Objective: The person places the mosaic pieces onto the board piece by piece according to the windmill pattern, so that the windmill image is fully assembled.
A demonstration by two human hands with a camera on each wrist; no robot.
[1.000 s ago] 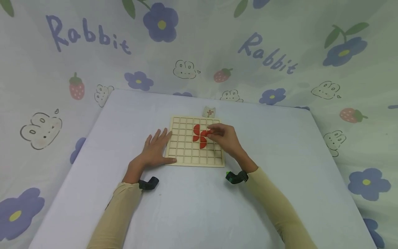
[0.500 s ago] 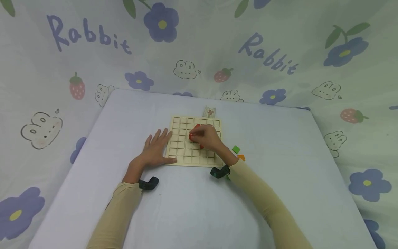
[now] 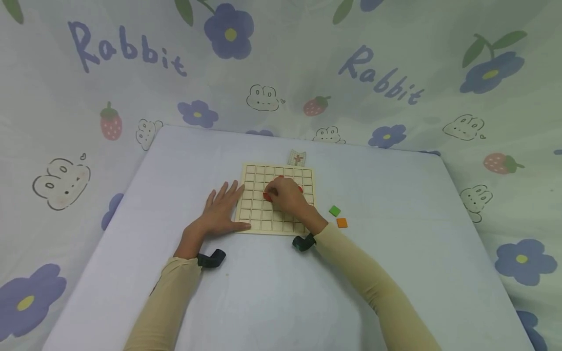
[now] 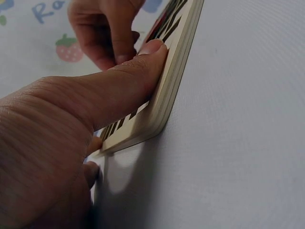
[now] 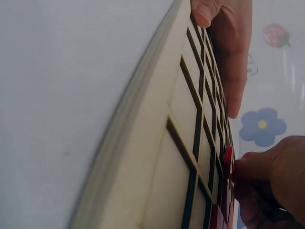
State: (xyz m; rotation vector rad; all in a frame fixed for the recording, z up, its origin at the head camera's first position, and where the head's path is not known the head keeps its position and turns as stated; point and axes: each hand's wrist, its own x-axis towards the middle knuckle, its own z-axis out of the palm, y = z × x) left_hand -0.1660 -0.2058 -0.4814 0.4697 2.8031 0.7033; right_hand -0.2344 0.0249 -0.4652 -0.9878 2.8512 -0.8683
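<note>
A square wooden grid board (image 3: 266,214) lies on the white table. My left hand (image 3: 219,212) is spread at its left side, the thumb (image 4: 138,71) over the near left corner and the other fingertips along the left edge. Over the middle of the board, my right hand (image 3: 287,197) pinches a small red piece (image 3: 267,197) low at the grid. In the right wrist view this red piece (image 5: 228,160) stands at the fingertips. Other red pieces show beside and beyond the right hand, one red piece (image 3: 300,189) at its right; the hand covers the rest.
A small card (image 3: 297,158) with a red pinwheel figure lies behind the board. To the right of the board are a green square tile (image 3: 335,211) and an orange square tile (image 3: 342,223). A patterned curtain (image 3: 281,63) hangs around the table.
My right hand has moved left across the board with a red piece and come down near the middle. The green and orange tiles have come into view from behind the arm. My left hand stays put.
</note>
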